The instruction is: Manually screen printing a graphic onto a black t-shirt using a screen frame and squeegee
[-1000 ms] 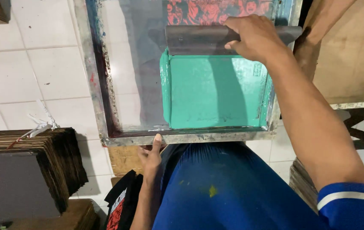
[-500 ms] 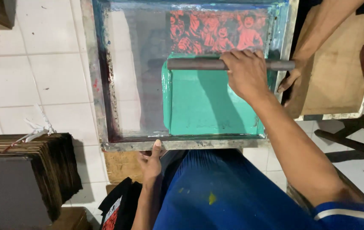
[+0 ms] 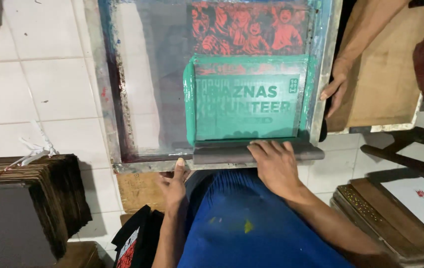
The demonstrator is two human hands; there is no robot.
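White floor tiles (image 3: 38, 89) surround my screen frame (image 3: 104, 99). My right hand (image 3: 275, 166) grips the squeegee (image 3: 222, 155) at its near edge; left hand (image 3: 173, 182) fingers press the frame. A co-worker's hand (image 3: 336, 89) touches its far side; stacked boards (image 3: 28, 198) sit left.

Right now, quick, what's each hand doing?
Left hand: open, fingertips pressing the screen frame at its near edge.
Right hand: closed on the squeegee.

Only real screen here is the printing screen (image 3: 137, 94): a big rectangular mesh in a pale metal frame lying flat over the tile floor, grey mesh with a green ink patch and a red picture block above it. No packages, labels or signs that I can make out.
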